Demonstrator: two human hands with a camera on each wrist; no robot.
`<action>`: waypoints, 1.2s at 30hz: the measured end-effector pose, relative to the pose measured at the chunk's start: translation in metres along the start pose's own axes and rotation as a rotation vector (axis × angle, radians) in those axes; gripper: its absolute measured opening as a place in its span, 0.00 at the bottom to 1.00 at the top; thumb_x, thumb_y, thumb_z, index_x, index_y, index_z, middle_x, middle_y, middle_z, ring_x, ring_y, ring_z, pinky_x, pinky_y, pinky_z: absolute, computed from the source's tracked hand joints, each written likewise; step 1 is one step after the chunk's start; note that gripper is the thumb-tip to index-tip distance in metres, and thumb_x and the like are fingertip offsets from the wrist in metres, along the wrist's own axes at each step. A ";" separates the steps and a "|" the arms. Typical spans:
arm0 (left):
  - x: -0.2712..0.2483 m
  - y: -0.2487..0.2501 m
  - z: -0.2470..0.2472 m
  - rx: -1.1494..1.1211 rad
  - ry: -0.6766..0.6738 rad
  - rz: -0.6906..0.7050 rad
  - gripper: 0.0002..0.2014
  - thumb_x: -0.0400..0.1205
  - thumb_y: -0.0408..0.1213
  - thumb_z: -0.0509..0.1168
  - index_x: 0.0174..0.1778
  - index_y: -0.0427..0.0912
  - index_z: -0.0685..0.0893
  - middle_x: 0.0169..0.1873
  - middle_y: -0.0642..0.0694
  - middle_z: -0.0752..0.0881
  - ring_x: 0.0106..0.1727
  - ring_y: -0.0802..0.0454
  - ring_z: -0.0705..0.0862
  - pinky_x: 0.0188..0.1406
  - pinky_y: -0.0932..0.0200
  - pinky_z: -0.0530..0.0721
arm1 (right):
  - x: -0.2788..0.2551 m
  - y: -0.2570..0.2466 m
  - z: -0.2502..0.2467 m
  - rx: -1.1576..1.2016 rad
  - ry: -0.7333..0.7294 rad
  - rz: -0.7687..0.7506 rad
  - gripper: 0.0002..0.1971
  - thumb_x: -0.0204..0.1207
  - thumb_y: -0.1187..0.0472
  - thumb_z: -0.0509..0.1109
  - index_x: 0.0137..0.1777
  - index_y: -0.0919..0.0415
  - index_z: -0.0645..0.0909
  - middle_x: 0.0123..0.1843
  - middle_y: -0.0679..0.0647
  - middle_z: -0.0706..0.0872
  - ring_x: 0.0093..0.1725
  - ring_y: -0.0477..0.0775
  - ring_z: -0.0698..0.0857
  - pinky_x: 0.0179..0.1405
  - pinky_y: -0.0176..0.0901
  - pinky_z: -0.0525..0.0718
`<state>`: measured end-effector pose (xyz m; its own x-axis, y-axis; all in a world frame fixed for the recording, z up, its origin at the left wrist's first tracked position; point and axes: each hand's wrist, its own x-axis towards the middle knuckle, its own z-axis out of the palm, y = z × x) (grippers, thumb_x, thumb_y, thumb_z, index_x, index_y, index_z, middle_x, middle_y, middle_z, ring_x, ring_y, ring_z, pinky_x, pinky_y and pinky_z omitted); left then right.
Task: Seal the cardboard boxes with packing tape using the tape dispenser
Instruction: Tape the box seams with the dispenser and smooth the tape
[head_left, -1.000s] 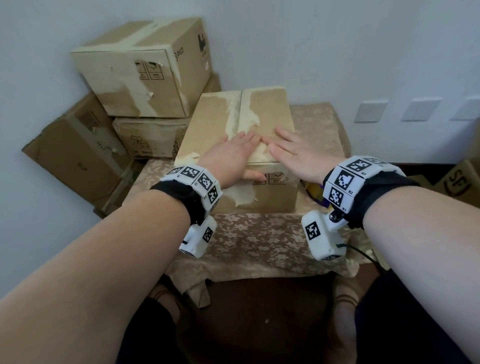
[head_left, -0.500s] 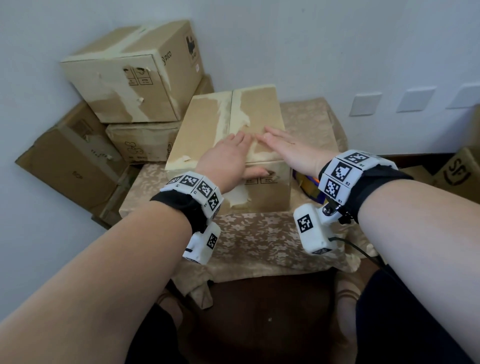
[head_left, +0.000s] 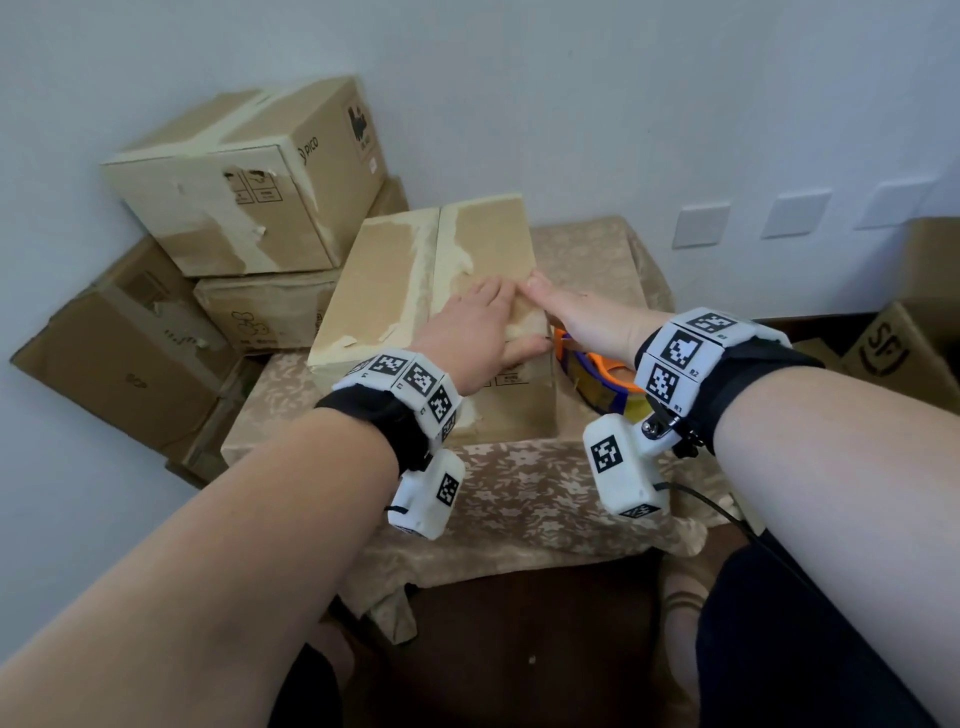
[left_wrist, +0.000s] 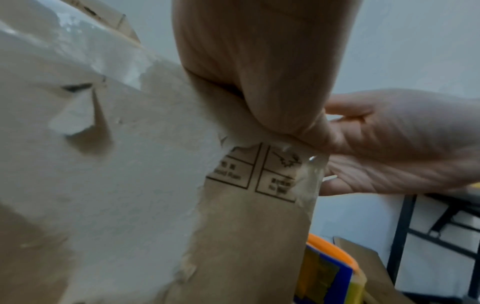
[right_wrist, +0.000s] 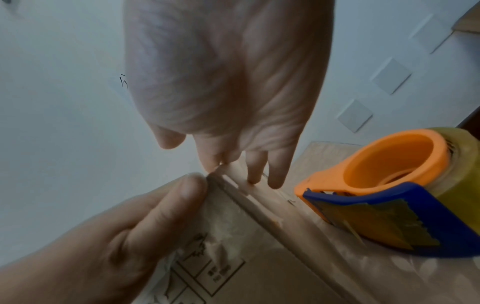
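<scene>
Head view shows the box (head_left: 431, 312) on the tabletop (head_left: 519, 493), long axis toward 12 o'clock; left hand (head_left: 467, 332) and right hand (head_left: 587, 322), grips flat, press its 3 o'clock edge; right-wrist view reveals the dispenser (right_wrist: 389, 185) just beside, blade toward the box.

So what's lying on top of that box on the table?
Both hands rest flat on the box: left hand and right hand, near its right edge. Torn pale patches run along the flap seam. What the palms cover is hidden.

Tape dispenser (head_left: 597, 376) half behind right wrist
</scene>
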<state>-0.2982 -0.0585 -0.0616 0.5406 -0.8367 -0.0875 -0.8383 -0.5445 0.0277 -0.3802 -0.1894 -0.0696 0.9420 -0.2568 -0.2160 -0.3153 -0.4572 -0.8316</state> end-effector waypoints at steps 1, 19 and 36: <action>0.000 0.002 0.000 0.017 -0.007 -0.007 0.44 0.81 0.63 0.54 0.84 0.36 0.48 0.84 0.40 0.51 0.84 0.47 0.51 0.82 0.52 0.51 | -0.001 0.000 -0.001 -0.016 -0.001 0.005 0.31 0.86 0.39 0.42 0.86 0.52 0.52 0.85 0.51 0.59 0.83 0.51 0.59 0.82 0.45 0.51; -0.005 -0.055 -0.015 -0.075 -0.103 -0.207 0.34 0.86 0.59 0.42 0.76 0.34 0.66 0.76 0.37 0.67 0.73 0.42 0.71 0.70 0.48 0.69 | -0.002 -0.028 -0.008 -0.438 -0.076 0.053 0.24 0.90 0.56 0.44 0.83 0.63 0.58 0.84 0.58 0.58 0.81 0.58 0.60 0.78 0.46 0.58; 0.007 -0.071 0.001 -0.036 -0.076 -0.177 0.37 0.84 0.63 0.40 0.84 0.41 0.53 0.84 0.44 0.51 0.84 0.48 0.53 0.80 0.39 0.56 | 0.021 -0.045 0.000 -0.874 -0.149 -0.033 0.27 0.88 0.48 0.47 0.85 0.53 0.51 0.85 0.46 0.55 0.82 0.63 0.56 0.79 0.60 0.61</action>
<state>-0.2351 -0.0262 -0.0654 0.6716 -0.7214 -0.1690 -0.7265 -0.6860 0.0410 -0.3464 -0.1740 -0.0371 0.9381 -0.1462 -0.3140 -0.2052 -0.9649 -0.1639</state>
